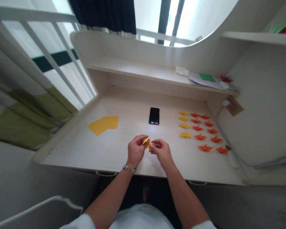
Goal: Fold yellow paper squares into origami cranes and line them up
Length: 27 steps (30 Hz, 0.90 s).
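Left hand (135,151), right hand (163,153), each grip pinched nearly closed on yellow paper (146,142) (folded, it seems)

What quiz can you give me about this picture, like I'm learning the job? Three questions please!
1. How many yellow folded-paper cranes are on the pale wooden desk?
2. True or false: a silver chain bracelet is on the left wrist.
3. What do the bare left hand and bare right hand hold?
A) a black rectangular phone
B) a small folded yellow paper
C) an orange paper crane

Key: 1. four; 2. true; 3. B
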Motion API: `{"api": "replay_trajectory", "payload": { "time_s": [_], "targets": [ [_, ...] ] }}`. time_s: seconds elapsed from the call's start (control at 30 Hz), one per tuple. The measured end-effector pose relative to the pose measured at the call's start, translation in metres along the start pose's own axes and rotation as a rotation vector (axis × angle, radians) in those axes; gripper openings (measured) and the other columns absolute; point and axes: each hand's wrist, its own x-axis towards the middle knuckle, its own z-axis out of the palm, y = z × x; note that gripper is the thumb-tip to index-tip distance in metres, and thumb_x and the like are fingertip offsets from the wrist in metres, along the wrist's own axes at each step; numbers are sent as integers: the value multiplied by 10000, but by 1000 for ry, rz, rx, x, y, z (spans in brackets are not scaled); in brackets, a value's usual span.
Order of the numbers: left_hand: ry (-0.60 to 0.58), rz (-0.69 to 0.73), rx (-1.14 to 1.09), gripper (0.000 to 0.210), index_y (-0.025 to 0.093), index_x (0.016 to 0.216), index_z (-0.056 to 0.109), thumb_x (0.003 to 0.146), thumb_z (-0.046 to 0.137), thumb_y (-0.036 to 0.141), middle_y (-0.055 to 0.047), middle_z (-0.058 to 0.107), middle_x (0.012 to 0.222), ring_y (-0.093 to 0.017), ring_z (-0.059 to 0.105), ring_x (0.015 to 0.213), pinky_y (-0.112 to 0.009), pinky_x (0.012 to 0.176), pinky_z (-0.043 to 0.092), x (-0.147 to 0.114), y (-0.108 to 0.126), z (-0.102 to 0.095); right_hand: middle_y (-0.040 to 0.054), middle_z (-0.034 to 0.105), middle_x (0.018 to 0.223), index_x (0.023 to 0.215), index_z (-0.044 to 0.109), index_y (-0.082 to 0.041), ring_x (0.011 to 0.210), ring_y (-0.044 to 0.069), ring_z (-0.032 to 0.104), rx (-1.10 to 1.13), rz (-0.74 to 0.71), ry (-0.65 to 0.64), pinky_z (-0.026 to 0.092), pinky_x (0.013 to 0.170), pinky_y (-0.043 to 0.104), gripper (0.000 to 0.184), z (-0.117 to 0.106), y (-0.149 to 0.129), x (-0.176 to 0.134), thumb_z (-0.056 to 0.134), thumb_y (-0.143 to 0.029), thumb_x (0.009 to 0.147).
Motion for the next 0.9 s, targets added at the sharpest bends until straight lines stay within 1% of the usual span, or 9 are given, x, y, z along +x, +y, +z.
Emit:
{"api": "replay_trajectory", "payload": {
  "time_s": [0.13, 0.27, 0.37, 0.43, 0.5, 0.6, 0.7, 0.9],
  "targets": [
    [52, 29, 16, 295, 135, 921, 700, 692, 741, 317, -107, 688, 985, -194, 658, 830, -318, 746, 540, 1, -3, 0, -1, 665, 652, 864, 595, -156, 555, 130, 635, 34, 8, -7, 514, 568, 255, 369, 3, -1, -5, 799, -307, 597],
    [61, 46, 10, 291, 139, 917, 707, 687, 743, 315, -108, 689, 979, -202, 656, 834, -320, 736, 538, 3, -5, -1, 11, 682, 688, 881, 610, -153, 587, 131, 649, 108, 76, -54, 519, 601, 254, 391, -2, -3, -9, 813, -281, 573],
    [56, 44, 7, 281, 148, 908, 712, 683, 746, 313, -100, 693, 969, -196, 655, 825, -309, 727, 534, 3, -5, -1, 29, 685, 718, 872, 632, -144, 604, 129, 649, 137, 121, -41, 512, 598, 243, 360, -6, -6, -10, 787, -340, 613],
    [49, 46, 10, 273, 150, 908, 711, 686, 744, 306, -97, 692, 969, -192, 655, 816, -302, 715, 533, 3, -5, 0, 43, 684, 720, 857, 642, -138, 584, 121, 636, 105, 137, -27, 496, 565, 231, 345, -7, -7, -9, 733, -418, 677],
    [40, 50, 19, 261, 150, 910, 707, 693, 737, 292, -96, 690, 974, -189, 656, 811, -298, 708, 534, 3, -4, 1, 49, 676, 693, 824, 646, -132, 554, 113, 615, 28, 129, -45, 475, 531, 221, 351, -6, -6, -8, 683, -466, 724],
    [41, 65, 52, 226, 150, 899, 707, 705, 722, 266, -97, 685, 991, -188, 656, 828, -294, 719, 533, 3, -4, 1, 38, 657, 642, 775, 640, -131, 521, 103, 581, -88, 74, -98, 454, 507, 215, 342, -4, -1, -6, 664, -471, 742],
    [58, 75, 77, 211, 151, 889, 710, 707, 715, 256, -97, 685, 999, -186, 656, 831, -290, 718, 532, 3, -4, 0, 33, 653, 637, 758, 627, -137, 509, 100, 565, -150, 36, -111, 449, 500, 219, 341, -4, 4, -4, 642, -478, 755],
    [43, 41, 52, 225, 147, 877, 712, 688, 732, 266, -96, 694, 976, -180, 658, 798, -283, 696, 531, 3, -1, 2, 25, 646, 624, 748, 605, -147, 493, 101, 555, -181, 52, -135, 445, 487, 225, 334, -5, 0, -3, 620, -480, 769]
  ]
}}
